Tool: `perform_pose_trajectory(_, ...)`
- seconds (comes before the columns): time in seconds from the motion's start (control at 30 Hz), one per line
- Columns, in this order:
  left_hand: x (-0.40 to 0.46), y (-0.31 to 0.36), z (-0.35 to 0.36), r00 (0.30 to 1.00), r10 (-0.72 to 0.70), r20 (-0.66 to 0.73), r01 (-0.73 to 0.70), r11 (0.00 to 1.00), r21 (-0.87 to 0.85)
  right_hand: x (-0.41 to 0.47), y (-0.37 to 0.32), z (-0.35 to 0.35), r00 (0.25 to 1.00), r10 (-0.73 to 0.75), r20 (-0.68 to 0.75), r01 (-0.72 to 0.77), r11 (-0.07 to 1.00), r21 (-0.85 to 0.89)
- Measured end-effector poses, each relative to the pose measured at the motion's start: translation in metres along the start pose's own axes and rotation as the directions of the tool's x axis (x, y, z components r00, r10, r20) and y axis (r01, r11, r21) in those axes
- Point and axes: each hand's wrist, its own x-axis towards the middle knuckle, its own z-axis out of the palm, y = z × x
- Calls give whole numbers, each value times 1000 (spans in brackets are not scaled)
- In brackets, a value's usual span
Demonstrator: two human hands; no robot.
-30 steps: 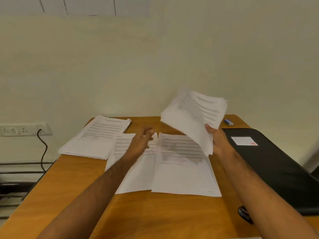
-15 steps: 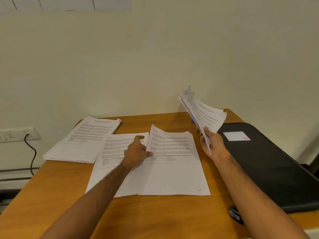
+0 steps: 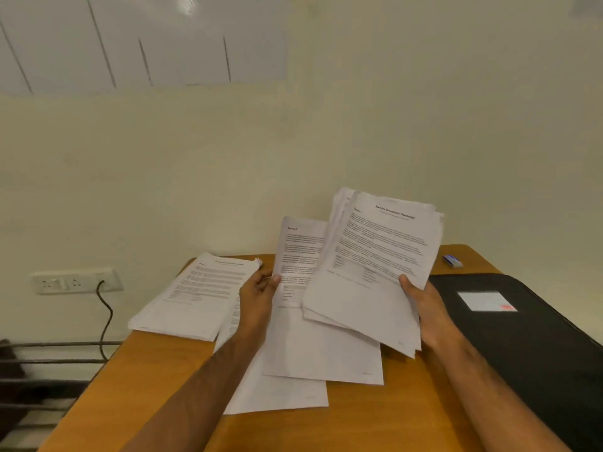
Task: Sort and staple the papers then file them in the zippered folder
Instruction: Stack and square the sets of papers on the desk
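Desk lot, paper sorting in progress, nothing stapled or filed

Wooden desk (image 3: 342,429); black zippered folder (image 3: 538,347) lying closed at the right edge, nearest the right hand; loose pile of papers (image 3: 202,295) at far left; two single sheets flat at centre, the upper sheet (image 3: 323,353) overlapping the lower; held sheaf (image 3: 375,272), long axis tilted up and away, clamped at its near right corner by the right hand (image 3: 427,314), thumb on top; left hand (image 3: 257,298) pinching the left edge of a lifted page (image 3: 300,249) just left of the sheaf; small blue stapler-like object (image 3: 453,261) at far right, well apart from both hands
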Motion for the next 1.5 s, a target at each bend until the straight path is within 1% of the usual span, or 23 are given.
perform_pose_trajectory(0.1,1,9,-8,1000,-6,-11,6,1000,-4,1,0,7,1000,-2,5,2,999,-39)
perform_pose_trajectory(0.3,1,15,-15,1000,-12,-24,12,1000,-24,0,-3,16,999,41,3,-40,996,-73)
perform_pose_trajectory(0.47,2,16,-15,999,-24,-32,23,999,-31,-4,-8,23,997,55,47,-51,996,-76)
perform_pose_trajectory(0.53,2,18,-13,999,-30,-20,29,999,-45,-6,-7,27,997,50,63,-43,993,-107)
perform_pose_trajectory(0.63,0,19,-9,998,-47,40,49,997,-61,-5,1,40,996,44,78,-29,982,-189)
perform_pose_trajectory(0.77,-7,18,-3,976,-37,216,37,999,5,-3,12,56,995,46,89,-25,975,-222)
perform_pose_trajectory(0.83,-8,20,-1,958,-2,288,-4,1000,18,-5,10,65,994,7,107,19,970,-243)
perform_pose_trajectory(0.87,-6,20,-1,956,12,294,-19,1000,22,-5,7,70,993,-35,117,65,962,-267)
perform_pose_trajectory(0.93,-5,25,2,963,45,266,-46,999,0,-6,0,79,981,-146,126,178,935,-306)
perform_pose_trajectory(1.0,-5,32,4,969,79,235,-70,997,-45,-6,-10,87,964,-223,144,256,925,-282)
perform_pose_trajectory(1.07,-4,39,6,969,122,216,-109,991,-71,-3,-21,92,955,-250,158,285,922,-264)
perform_pose_trajectory(1.13,-2,46,6,969,155,191,-144,987,-70,0,-32,95,944,-277,179,320,900,-297)
perform_pose_trajectory(1.23,3,53,5,972,147,185,-145,989,-23,3,-38,97,937,-275,215,333,889,-314)
perform_pose_trajectory(1.37,6,55,-3,962,126,241,-129,992,-6,-2,-28,89,947,-220,233,288,902,-320)
perform_pose_trajectory(1.5,6,60,-6,970,159,186,-166,986,19,-2,-26,85,941,-237,242,308,897,-316)
